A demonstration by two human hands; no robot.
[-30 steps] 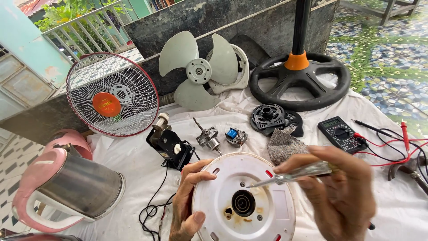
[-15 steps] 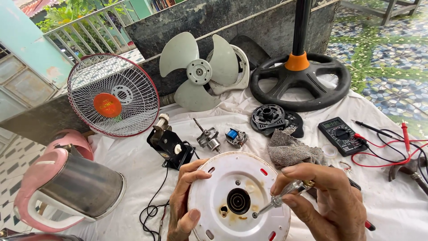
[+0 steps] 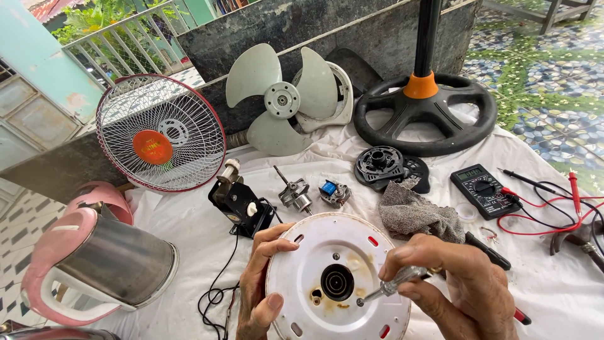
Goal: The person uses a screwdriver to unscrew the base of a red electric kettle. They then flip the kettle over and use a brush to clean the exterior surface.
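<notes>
Screwdriver on the kettle base

The left hand clasps the round white kettle base by its left rim on the worktop; the right hand, fingers closed on a screwdriver, angles its shaft down-left, tip touching a screw just right of the centre socket.

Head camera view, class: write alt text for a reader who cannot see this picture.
A right hand presses a screwdriver tip into a round white base plate, which the left hand steadies at its rim. Around them on a white cloth lie a fan blade, a fan grille, small motor parts, a multimeter and a pink kettle.
</notes>
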